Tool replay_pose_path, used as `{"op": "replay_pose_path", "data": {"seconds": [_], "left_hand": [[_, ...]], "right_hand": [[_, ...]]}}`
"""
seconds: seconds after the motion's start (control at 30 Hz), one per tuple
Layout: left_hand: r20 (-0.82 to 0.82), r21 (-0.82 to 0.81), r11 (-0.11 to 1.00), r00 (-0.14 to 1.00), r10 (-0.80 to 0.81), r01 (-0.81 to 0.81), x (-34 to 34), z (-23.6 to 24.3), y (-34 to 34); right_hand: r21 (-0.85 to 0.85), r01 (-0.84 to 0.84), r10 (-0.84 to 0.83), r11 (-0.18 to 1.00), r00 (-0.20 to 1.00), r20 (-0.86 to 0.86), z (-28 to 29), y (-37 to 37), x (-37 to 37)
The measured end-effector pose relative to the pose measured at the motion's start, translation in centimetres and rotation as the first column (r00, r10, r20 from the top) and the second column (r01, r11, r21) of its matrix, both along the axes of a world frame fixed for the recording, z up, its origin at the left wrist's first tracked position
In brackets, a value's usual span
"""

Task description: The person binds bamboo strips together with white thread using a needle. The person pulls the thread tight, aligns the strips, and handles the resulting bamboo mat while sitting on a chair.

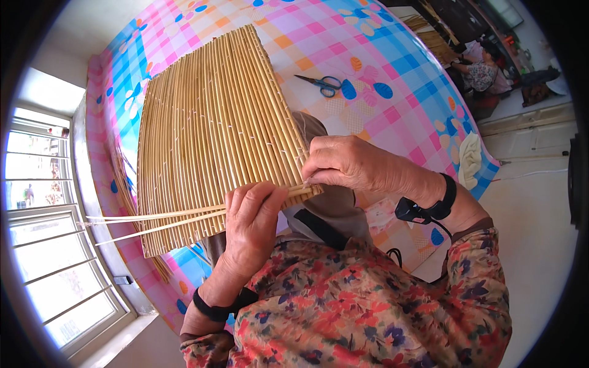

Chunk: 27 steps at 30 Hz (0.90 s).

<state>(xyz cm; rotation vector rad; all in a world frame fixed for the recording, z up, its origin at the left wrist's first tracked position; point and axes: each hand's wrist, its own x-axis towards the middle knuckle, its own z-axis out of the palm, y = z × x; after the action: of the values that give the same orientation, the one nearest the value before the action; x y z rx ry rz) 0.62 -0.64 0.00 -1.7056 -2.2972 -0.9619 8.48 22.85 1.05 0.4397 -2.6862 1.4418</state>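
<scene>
The reed mat lies partly over my legs, my left grip grasping pale stalks along its near edge and my right grip pinching its near right corner, with scissors beyond on the checked sheet.

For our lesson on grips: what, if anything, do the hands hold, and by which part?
The left hand grips pale stalks toward their right ends. The right hand is at the mat's near right corner; what it holds is unclear.
</scene>
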Motion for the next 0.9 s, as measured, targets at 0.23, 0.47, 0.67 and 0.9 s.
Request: {"op": "replay_pose_path", "data": {"seconds": [0.23, 0.47, 0.67, 0.9], "left_hand": [[0.003, -0.004, 1.000, 1.000, 0.007, -0.007, 0.1, 0.2, 0.0], [0.020, 0.007, 1.000, 1.000, 0.013, -0.013, 0.0, 0.3, 0.1], [0.013, 0.013, 1.000, 1.000, 0.003, -0.003, -0.1, -0.3, 0.2], [0.010, 0.001, 1.000, 1.000, -0.025, 0.025, 0.0, -0.7, 0.2]], "right_hand": [[0.139, 0.049, -0.034, 0.989, 0.993, -0.111, -0.1, -0.3, 0.1], [0.135, 0.163, -0.132, 0.977, 0.967, -0.218, -0.3, -1.2, -0.1], [0.326, 0.203, -0.043, 0.923, 0.899, -0.436, -0.5, -1.6, -0.3], [0.384, 0.301, -0.041, 0.873, 0.829, -0.557, -1.2, -2.2, 0.1]]}}
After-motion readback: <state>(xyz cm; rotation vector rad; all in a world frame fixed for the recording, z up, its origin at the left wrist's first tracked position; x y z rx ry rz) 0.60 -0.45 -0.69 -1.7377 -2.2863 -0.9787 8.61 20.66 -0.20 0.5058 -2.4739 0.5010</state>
